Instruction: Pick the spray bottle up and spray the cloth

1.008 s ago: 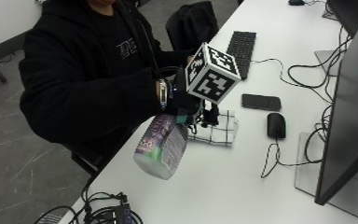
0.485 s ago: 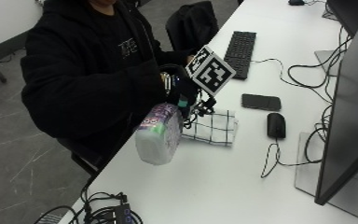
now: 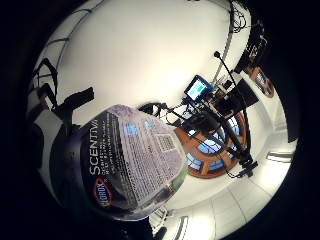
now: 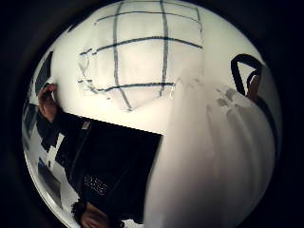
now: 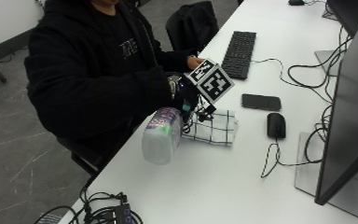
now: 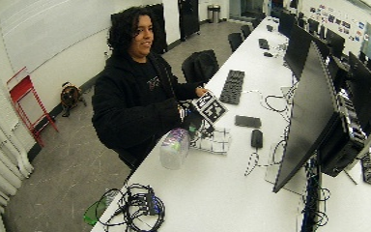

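**Inspector:** State of the grip?

**Operator:** My right hand [image 5: 185,95] is curled round the head of the spray bottle [image 5: 161,140]; the body hangs below the grip, seemingly just clear of the table [image 5: 229,182]. The cloth [image 5: 213,128] lies flat just beyond it.

**Inspector:** Recommendation?

**Operator:** I cannot see the nozzle. I would confirm it faces the cloth before squeezing, keeping spray off the phone [image 5: 261,101] and mouse [image 5: 276,125].
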### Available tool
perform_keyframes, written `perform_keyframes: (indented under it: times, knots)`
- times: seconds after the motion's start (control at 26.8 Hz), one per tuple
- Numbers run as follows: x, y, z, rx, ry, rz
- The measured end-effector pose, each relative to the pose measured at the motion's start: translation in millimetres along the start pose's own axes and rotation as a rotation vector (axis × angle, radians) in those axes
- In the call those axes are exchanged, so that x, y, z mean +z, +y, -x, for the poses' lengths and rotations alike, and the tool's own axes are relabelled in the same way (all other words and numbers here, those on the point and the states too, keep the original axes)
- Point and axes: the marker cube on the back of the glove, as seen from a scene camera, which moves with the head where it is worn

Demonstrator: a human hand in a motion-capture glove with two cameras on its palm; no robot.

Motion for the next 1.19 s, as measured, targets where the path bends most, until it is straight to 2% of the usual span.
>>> perform_keyframes:
  times: [0.15, 0.34, 0.52, 0.75, 1.19]
  knots:
    - [-19.5, -18.0, -3.8, 0.018, -0.036, -0.01]
    - [3.6, -4.8, 9.7, -0.023, 0.02, 0.024]
    - [-8.0, -2.9, 15.5, -0.036, -0.012, -0.007]
    - [-47.9, 9.5, 32.7, -0.151, -0.114, -0.166]
    - [-136.2, 28.4, 61.0, -0.433, -0.329, -0.583]
